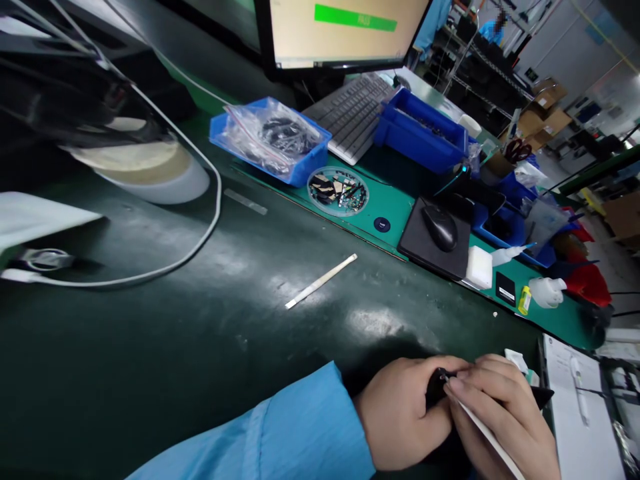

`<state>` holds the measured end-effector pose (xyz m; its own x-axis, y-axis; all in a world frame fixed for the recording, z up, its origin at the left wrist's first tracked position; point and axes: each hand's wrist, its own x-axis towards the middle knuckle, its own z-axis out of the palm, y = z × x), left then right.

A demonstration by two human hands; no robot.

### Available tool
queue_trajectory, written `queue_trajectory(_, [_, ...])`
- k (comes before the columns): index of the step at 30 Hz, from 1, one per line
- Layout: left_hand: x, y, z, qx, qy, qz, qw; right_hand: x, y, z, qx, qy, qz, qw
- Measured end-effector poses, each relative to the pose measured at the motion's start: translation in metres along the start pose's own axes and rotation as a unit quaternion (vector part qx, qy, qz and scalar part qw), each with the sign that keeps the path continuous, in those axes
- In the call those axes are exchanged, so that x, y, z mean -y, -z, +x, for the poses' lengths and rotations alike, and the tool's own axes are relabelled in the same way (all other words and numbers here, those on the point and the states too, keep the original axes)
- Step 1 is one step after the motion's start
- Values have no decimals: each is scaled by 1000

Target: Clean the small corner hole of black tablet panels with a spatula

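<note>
Factory rm, dark green workbench [150, 347]. Bottom right of frame: L hand [400, 413] clenches small black device [436, 387]; R hand [505, 413] grips white slim tool [487, 430] against it (tip hard to see).

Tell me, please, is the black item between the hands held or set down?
Held: the black item sits between the left hand and right hand.

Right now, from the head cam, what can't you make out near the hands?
Head view:
Black object: left hand and right hand hide most of it.
White stick in right hand: lower end cut off by bottom edge.
Paper sheet at right: bottom cut off, any print too small.
</note>
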<state>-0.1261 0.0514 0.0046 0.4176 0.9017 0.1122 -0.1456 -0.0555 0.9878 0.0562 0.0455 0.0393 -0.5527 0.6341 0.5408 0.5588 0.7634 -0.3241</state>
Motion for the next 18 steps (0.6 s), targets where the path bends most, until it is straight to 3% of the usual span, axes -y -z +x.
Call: queue_trajectory(18, [-1, -2, 0, -5, 19, 24, 1000, 4, -3, 7, -27, -27, -12, 999])
